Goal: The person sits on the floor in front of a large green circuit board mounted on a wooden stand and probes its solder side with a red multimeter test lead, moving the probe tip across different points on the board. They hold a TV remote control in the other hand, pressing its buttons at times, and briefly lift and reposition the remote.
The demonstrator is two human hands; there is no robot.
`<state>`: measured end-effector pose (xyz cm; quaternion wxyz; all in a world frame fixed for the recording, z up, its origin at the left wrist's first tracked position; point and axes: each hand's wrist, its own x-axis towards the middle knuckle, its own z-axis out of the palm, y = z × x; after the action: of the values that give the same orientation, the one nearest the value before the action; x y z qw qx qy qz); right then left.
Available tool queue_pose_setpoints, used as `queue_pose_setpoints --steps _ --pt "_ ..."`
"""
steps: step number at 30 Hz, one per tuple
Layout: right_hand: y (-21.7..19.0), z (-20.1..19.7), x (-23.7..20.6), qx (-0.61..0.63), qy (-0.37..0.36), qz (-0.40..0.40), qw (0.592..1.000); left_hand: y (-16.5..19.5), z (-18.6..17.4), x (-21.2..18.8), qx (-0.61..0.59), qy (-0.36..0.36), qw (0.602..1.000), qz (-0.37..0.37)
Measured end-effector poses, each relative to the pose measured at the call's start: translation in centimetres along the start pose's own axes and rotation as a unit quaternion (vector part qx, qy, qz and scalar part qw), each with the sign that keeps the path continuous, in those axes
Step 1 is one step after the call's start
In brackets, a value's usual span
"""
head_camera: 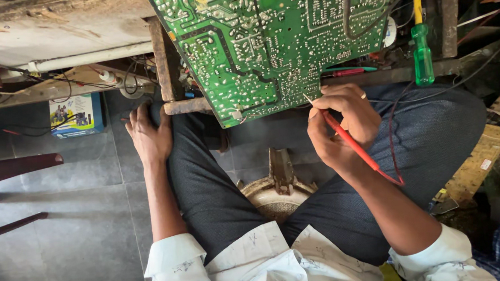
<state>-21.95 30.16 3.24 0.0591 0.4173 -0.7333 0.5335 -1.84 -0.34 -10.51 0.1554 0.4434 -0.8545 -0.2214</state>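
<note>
My right hand [343,122] is closed in a pen grip on a red test probe [354,145], its thin metal tip touching the lower edge of the green circuit board [276,34], solder side up. I judge the probing as under way: one point is being touched, and the rest of the board shows no sign either way. My left hand [148,135] lies flat and empty on my left knee, left of the board and below its corner. A green-handled screwdriver [421,50] hangs just right of the board; a blue carton [75,114] sits well left of it on the tiled floor [58,238].
</note>
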Motion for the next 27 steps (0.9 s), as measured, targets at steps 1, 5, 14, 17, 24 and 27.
queue_pose_setpoints --steps 1,5,14,17,24,27 --pt "0.0 0.0 0.0 -0.002 -0.001 -0.002 1.000 0.0 0.0 0.0 -0.001 0.000 1.000 0.001" --pt "0.1 0.1 0.2 -0.022 0.001 -0.013 1.000 0.3 0.0 0.0 -0.001 -0.007 1.000 -0.004" --pt "0.1 0.4 0.4 -0.034 0.011 -0.025 0.999 0.1 0.1 0.0 0.015 -0.006 1.000 0.001" --pt "0.3 -0.2 1.0 -0.038 -0.002 -0.038 0.999 -0.1 0.2 0.2 0.039 -0.013 0.999 0.002" --pt "0.0 -0.6 1.9 -0.039 0.041 -0.033 0.998 0.2 0.5 0.8 0.050 -0.019 0.998 0.044" --pt "0.1 -0.1 1.4 -0.033 0.057 -0.025 0.998 0.4 0.4 0.8 0.033 -0.024 0.999 0.022"
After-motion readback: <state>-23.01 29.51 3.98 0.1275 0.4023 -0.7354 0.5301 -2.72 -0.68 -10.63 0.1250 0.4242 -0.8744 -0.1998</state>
